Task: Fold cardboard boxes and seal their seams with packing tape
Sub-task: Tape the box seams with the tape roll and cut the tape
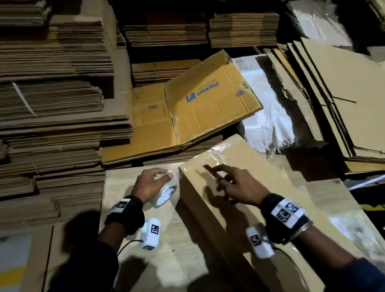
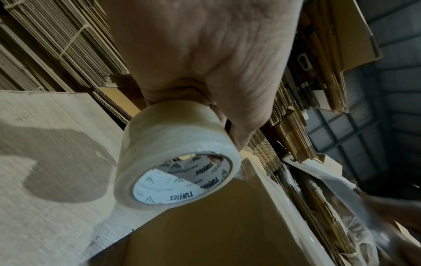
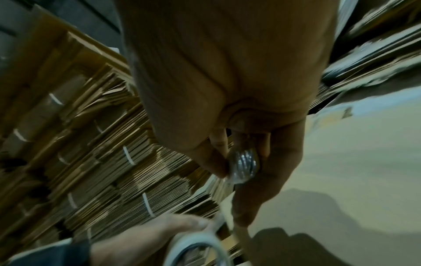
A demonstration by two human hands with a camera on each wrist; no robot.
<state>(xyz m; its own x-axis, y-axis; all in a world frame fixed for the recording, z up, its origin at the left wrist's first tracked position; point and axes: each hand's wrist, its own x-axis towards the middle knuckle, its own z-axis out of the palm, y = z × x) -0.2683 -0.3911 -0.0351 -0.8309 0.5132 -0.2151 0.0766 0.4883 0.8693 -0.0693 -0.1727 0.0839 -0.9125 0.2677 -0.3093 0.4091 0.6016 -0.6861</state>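
Right now the left hand (image 1: 147,185) grips one tape roll (image 1: 166,192), fingers (image 2: 239,115) curled round it, just beside the far left edge of one long box (image 1: 233,205). The right hand (image 1: 239,186) is over the box top, pinching a small shiny thing (image 3: 243,165). Tall stacks of flat cardboard (image 1: 29,108) crowd the left and back. One yellow flat box (image 1: 195,105) lies behind.

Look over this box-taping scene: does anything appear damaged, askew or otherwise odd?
Yes. The yellow printed carton lies opened out and tilted across the flat stacks, its logo upside down. To its right, the leaning cardboard sheets have ragged, torn edges. The box being taped looks sound.
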